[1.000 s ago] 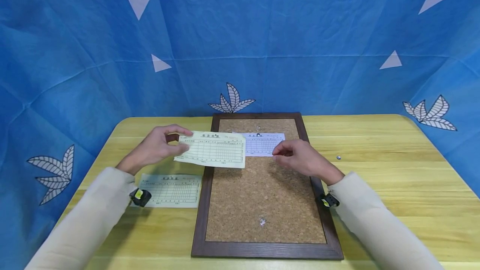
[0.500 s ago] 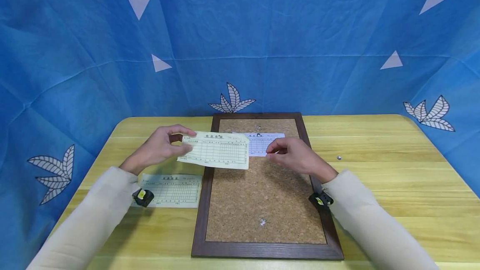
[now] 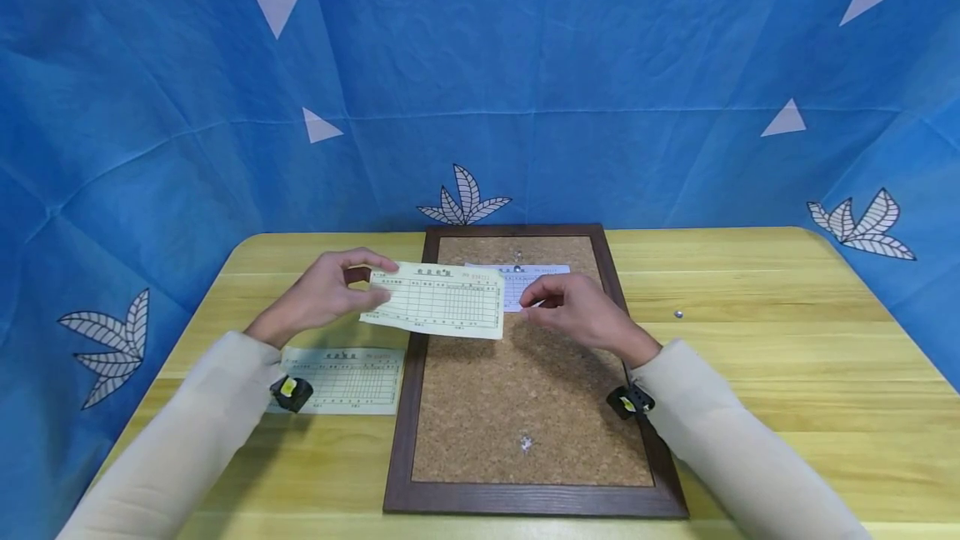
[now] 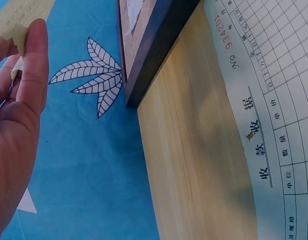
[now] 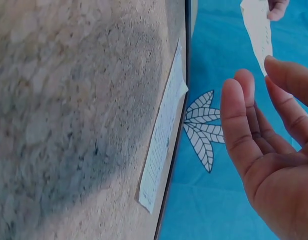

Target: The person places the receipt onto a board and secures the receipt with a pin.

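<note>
My left hand (image 3: 330, 294) pinches the left end of a pale yellow receipt slip (image 3: 442, 300) between thumb and fingers. The slip hangs tilted above the upper left of a corkboard (image 3: 532, 390), its printed side toward me. Over the board, my right hand (image 3: 577, 311) has its fingers loosely bent and nothing shows between them. Its fingertips are just right of the slip. Behind it, a lilac receipt slip (image 3: 513, 282) lies on the cork under a pushpin (image 3: 517, 268), partly hidden by the hand and the yellow slip.
A pale green receipt slip (image 3: 352, 386) lies on the wooden table (image 3: 787, 407) left of the board; the left wrist band overlaps it. A small shiny pushpin (image 3: 678, 314) rests right of the board. White scraps (image 3: 526, 443) stick to the cork. A blue curtain (image 3: 600, 65) hangs behind.
My left hand has carried the yellow slip slightly to the right. My right hand has moved left toward it, narrowing the gap between them.
</note>
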Motion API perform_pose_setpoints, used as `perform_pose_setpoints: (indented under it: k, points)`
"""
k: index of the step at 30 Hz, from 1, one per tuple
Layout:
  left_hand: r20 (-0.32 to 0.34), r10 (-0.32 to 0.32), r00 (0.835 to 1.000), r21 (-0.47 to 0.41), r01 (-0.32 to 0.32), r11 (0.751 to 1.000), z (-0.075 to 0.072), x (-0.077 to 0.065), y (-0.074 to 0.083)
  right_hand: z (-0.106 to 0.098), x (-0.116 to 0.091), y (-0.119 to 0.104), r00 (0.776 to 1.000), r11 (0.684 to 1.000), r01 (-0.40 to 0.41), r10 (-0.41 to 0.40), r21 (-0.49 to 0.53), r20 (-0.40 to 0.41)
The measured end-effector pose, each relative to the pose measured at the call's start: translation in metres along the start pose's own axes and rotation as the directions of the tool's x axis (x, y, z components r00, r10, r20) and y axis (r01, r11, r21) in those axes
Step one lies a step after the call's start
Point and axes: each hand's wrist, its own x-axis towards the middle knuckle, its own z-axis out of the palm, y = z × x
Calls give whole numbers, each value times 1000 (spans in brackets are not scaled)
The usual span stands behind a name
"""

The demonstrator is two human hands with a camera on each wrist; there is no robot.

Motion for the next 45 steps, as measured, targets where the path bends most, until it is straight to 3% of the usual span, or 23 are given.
perform_pose_setpoints:
  k: [16,28,37,45]
  points:
    - [18,28,999,-37,-27,999,6,1,3,14,4,-3,999,995,-23,26,98,-30]
    - [7,10,1000,-71,-10,997,10,2,3,18,4,-4,998,992,-27,32,123,-46]
    - [-11,39,999,-62,-40,997,13,3,0,14,1,-3,996,992,-66,73,112,-59]
    - [16,16,1000,-99,-14,995,18,5,1,5,-3,3,995,991,-72,79,114,-55]
